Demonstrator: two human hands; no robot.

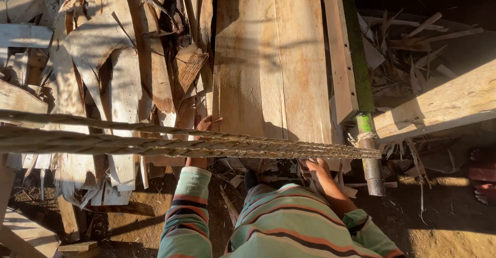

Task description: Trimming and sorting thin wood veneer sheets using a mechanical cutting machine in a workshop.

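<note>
Looking down on the big plank [271,61], a wide pale rough-sawn board running away from me, near end right at my hands. Left hand [204,126] has its grip curled around the near left edge, fingers showing over the top. Right hand [316,166] sits at the near right corner, but a thick twisted rope [155,143] cuts across in front, so I can't tell how closed that grip is. My guess is this thing is heavy and stiff, with a splintery grain, so holding the two near corners looks like the sane spot. Heap of bark-edged offcuts [113,67] on the left, a green-painted rail [356,46] on the right, sawdusty dirt ground [444,216] underneath.
</note>
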